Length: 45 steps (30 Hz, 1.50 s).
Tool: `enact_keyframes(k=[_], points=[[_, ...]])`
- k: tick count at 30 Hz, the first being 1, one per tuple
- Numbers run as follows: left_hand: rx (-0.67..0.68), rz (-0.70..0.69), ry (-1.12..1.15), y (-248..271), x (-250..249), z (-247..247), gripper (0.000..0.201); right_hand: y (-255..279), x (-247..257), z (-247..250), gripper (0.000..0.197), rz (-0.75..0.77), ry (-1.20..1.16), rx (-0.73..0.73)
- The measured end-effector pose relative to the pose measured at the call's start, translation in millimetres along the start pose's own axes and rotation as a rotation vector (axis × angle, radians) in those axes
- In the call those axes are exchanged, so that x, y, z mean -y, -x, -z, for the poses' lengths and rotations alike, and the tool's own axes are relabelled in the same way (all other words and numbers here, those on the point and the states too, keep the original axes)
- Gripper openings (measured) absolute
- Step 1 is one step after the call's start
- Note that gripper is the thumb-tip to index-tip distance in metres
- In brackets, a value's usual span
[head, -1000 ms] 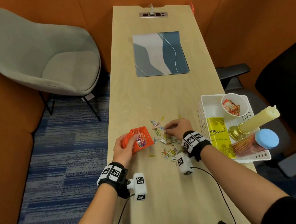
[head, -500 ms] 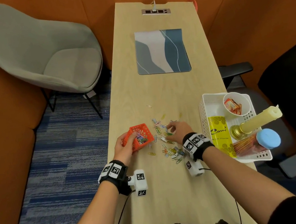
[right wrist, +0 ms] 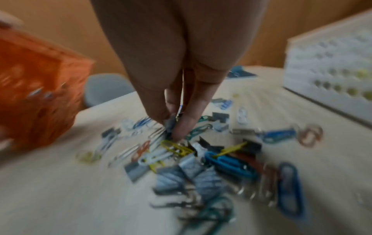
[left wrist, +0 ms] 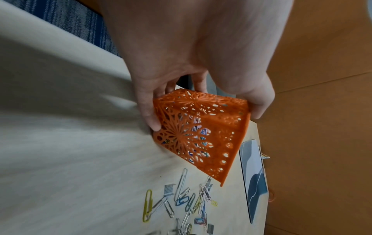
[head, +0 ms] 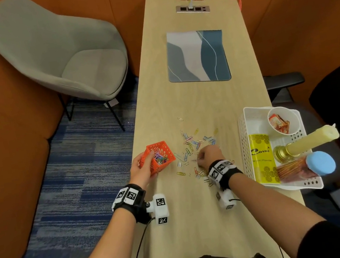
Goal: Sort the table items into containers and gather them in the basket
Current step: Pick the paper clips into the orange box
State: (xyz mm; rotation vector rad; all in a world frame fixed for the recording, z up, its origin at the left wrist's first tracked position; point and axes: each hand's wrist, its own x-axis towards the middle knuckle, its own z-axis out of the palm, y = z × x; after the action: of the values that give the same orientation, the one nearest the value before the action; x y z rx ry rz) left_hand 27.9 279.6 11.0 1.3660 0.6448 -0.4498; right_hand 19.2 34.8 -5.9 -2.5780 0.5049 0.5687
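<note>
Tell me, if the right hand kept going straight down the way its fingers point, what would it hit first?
Probably the loose paper clips on the table. The right hand points its fingers down into that pile, already pinching something small there. The wrist view is blurred, so exactly which clip is unclear.

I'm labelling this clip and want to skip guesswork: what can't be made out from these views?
- Right wrist view: motion blur; the right hand pinches something in the paper clips, exactly what is unclear.
- Head view: how many clips are in the orange box is too small to count; the left hand covers one side.
- Head view: the white basket floor is hidden under its contents.
</note>
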Motion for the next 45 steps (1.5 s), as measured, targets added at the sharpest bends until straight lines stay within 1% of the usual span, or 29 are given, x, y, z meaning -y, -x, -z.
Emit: enact_keyframes(k=[2, 3, 4, 6, 8, 11, 13, 15, 17, 19, 20, 21, 22, 24, 25, 26, 27, 28, 31, 33, 36, 37, 39, 41, 45], points=[[0.015, -0.012, -0.014, 2, 0, -6, 0.053, 6, -9, 10, 0.01, -0.179, -0.422, 0.045], [0.025, -0.013, -0.019, 2, -1, -9, 0.052, 11, -12, 17, 0.011, -0.236, -0.637, 0.072], [0.038, -0.011, -0.018, 2, -1, -12, 0.051, 16, -13, 25, 0.014, -0.256, -0.819, 0.093], [0.072, -0.003, -0.023, 5, -3, -20, 0.047, 22, -8, 41, 0.019, -0.211, -1.032, 0.122], [0.099, -0.006, -0.048, 6, -2, -28, 0.046, 27, 6, 57, 0.021, -0.103, -1.06, 0.169], [0.122, -0.021, -0.074, 9, -2, -39, 0.047, 33, 33, 67, 0.023, 0.04, -0.99, 0.262], [0.133, -0.001, -0.077, 9, -3, -43, 0.047, 33, 48, 69, 0.027, 0.09, -0.968, 0.273], [0.133, 0.023, -0.06, 7, -6, -41, 0.05, 27, 55, 68, 0.023, 0.09, -0.986, 0.21], [0.101, 0.025, -0.051, 4, -9, -34, 0.051, 18, 52, 63, 0.015, 0.04, -0.999, 0.092], [0.074, 0.033, -0.015, 2, -13, -24, 0.051, 10, 45, 49, 0.013, 0.006, -0.914, -0.03], [0.061, 0.034, -0.005, 1, -14, -18, 0.05, 7, 40, 40, 0.015, 0.023, -0.774, -0.071], [0.046, 0.033, 0.001, 1, -16, -12, 0.049, 4, 35, 29, 0.021, 0.075, -0.583, -0.075], [0.031, 0.033, 0.008, -1, -16, -6, 0.047, 4, 33, 17, 0.036, 0.148, -0.367, -0.033], [-0.005, 0.031, 0.021, -3, -16, 5, 0.04, 7, 31, -7, 0.071, 0.328, -0.034, 0.104], [-0.021, 0.029, 0.026, -3, -16, 9, 0.039, 8, 31, -18, 0.081, 0.406, 0.113, 0.14], [-0.035, 0.025, 0.028, -4, -15, 13, 0.041, 11, 33, -26, 0.085, 0.477, 0.257, 0.153], [-0.046, 0.022, 0.031, -4, -14, 17, 0.044, 13, 33, -35, 0.083, 0.534, 0.384, 0.15], [-0.054, 0.018, 0.034, -4, -13, 19, 0.045, 15, 33, -41, 0.076, 0.575, 0.464, 0.141], [-0.055, 0.016, 0.048, -4, -11, 24, 0.046, 23, 27, -49, 0.05, 0.68, 0.449, 0.054], [-0.047, 0.014, 0.046, -3, -12, 23, 0.045, 23, 14, -52, 0.038, 0.754, 0.474, -0.017], [-0.027, 0.011, 0.039, -1, -10, 17, 0.043, 23, 5, -43, 0.02, 0.709, 0.557, -0.021], [-0.021, 0.009, 0.036, 1, -9, 14, 0.043, 22, 7, -38, 0.017, 0.676, 0.561, -0.006], [-0.005, 0.012, 0.029, 3, -7, 7, 0.043, 14, 7, -28, 0.02, 0.618, 0.514, 0.008], [0.018, 0.019, 0.012, 4, -6, 1, 0.044, 8, 7, -17, 0.025, 0.495, 0.336, 0.006], [0.06, 0.019, -0.029, 6, -4, -15, 0.045, 5, 0, 8, 0.019, 0.085, -0.282, -0.06]])
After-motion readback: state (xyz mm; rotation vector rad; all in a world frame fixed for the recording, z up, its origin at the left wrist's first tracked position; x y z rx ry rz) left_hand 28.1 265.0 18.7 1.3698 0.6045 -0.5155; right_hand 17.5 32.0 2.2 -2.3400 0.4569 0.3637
